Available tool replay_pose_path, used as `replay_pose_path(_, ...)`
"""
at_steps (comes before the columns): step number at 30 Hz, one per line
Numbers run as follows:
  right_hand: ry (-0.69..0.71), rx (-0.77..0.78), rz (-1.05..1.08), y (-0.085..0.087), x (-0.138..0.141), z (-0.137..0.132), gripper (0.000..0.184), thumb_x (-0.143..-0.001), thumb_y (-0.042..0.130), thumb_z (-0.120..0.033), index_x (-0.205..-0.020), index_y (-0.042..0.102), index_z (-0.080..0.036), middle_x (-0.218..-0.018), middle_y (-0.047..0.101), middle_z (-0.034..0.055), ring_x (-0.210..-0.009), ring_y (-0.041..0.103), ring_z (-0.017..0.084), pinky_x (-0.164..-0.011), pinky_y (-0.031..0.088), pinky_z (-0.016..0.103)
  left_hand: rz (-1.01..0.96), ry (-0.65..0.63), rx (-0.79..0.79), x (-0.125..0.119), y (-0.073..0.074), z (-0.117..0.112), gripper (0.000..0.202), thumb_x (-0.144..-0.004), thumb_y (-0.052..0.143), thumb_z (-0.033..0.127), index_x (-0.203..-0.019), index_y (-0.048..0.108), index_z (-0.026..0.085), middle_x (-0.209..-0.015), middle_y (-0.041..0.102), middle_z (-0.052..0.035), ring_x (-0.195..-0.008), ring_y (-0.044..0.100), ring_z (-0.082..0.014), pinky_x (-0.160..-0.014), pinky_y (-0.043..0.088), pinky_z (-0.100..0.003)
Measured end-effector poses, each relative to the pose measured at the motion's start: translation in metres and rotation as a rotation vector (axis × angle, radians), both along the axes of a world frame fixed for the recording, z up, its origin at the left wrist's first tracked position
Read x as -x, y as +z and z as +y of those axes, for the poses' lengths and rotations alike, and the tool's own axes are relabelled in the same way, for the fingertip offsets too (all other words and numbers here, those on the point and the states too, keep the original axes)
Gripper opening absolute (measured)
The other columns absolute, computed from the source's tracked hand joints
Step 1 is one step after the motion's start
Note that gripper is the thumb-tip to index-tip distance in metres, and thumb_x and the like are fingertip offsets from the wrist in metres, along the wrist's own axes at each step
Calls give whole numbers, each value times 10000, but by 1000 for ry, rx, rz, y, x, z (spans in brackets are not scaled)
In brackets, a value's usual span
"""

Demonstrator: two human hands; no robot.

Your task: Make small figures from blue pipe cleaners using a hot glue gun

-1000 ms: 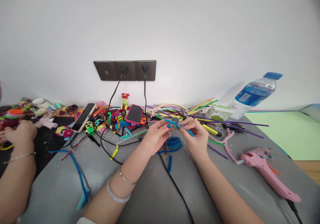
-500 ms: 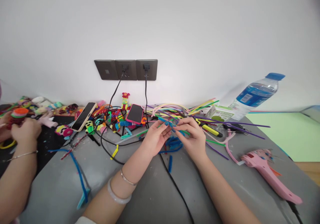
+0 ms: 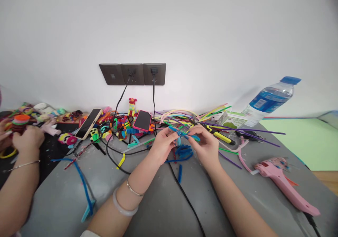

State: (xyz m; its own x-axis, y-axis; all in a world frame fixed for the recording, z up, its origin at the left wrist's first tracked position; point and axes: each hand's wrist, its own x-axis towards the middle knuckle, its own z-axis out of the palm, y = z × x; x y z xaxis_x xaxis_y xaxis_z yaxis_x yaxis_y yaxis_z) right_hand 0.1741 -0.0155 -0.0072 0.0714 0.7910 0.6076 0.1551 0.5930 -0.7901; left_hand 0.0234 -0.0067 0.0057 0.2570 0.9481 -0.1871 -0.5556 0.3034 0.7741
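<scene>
My left hand (image 3: 163, 145) and my right hand (image 3: 206, 147) meet above the grey table (image 3: 148, 201), each pinching an end of a short blue pipe cleaner (image 3: 174, 128). Both hands' fingers are closed on it. Just below them lies a small heap of blue pipe-cleaner pieces (image 3: 183, 151), and one loose blue piece (image 3: 179, 173) lies nearer to me. A black cable (image 3: 185, 194) runs under my hands toward the table's front edge.
Behind my hands lie many coloured pipe cleaners (image 3: 185, 116), two phones (image 3: 142, 120) (image 3: 88, 123) and small craft figures (image 3: 118, 128). A pink glue gun (image 3: 285, 184) and a water bottle (image 3: 269, 99) are to the right. Another person's hands (image 3: 25, 138) work at far left.
My hands have kept turning and bending the blue pipe cleaner, shifting slightly. The other person's hand at left rose a little toward the coloured pieces.
</scene>
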Motion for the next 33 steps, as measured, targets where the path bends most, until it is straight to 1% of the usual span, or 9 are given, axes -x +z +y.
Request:
replay_pose_path(4,34,85,124,-2,-7,5,130,-819,756,-353,-792,691,-244,-789,679,44,-793,636,216,-734,515,356,82,-4,-41,3,2,3,397,-503,923,345,-705,655,134,-587,533,51,-522,396,-47,-528,284,-228)
replay_pose_path(7,81,185,267,-6,-11,9,194,-770,810,-381,-858,694,-253,-805,698,29,-769,643,192,-699,514,317,113,-12,-38,5,2,5,430,-478,937,355,-742,691,121,-596,567,35,-521,409,-51,-527,270,-236)
replay_pose_path(10,185,289,441,-8,-10,11,302,-704,867,-392,-901,673,-271,-763,687,-6,-696,615,154,-666,501,281,83,-40,-30,4,2,5,440,-472,948,334,-762,701,114,-610,576,32,-521,406,-45,-522,269,-231)
replay_pose_path(12,269,348,517,-6,-7,11,307,-675,887,-397,-834,661,-264,-733,669,-16,-669,597,143,-644,492,267,14,-59,-21,4,3,4,424,-489,949,309,-766,691,118,-605,551,47,-515,389,-37,-519,279,-221)
replay_pose_path(15,378,422,544,-3,-5,9,311,-660,895,-389,-694,628,-235,-737,646,-11,-651,582,133,-619,485,258,-119,-76,15,4,4,2,392,-527,942,270,-771,665,137,-599,506,70,-528,405,-37,-528,320,-201)
replay_pose_path(18,425,483,579,-2,-5,8,295,-671,892,-356,-675,626,-230,-783,642,-11,-647,574,124,-632,494,259,-180,-100,21,5,2,2,380,-572,928,267,-831,676,151,-636,550,53,-584,491,-58,-559,381,-199)
replay_pose_path(21,450,507,638,-3,-6,8,286,-682,886,-344,-682,624,-229,-815,636,-14,-681,579,121,-669,505,257,-148,-157,-29,6,-1,3,407,-603,918,265,-927,706,142,-683,624,18,-619,552,-76,-607,433,-215)
replay_pose_path(25,481,503,665,-4,-6,9,291,-700,877,-338,-689,609,-225,-824,628,-22,-698,574,110,-680,500,239,-114,-196,-54,6,-2,3,413,-585,930,257,-911,711,127,-678,658,3,-605,593,-82,-632,459,-224)
replay_pose_path(33,498,535,635,-6,-4,8,313,-722,855,-351,-689,571,-222,-848,631,-10,-698,572,122,-666,492,255,-106,-125,-103,4,-2,2,378,-587,929,275,-859,703,140,-690,681,4,-579,608,-84,-581,471,-209)
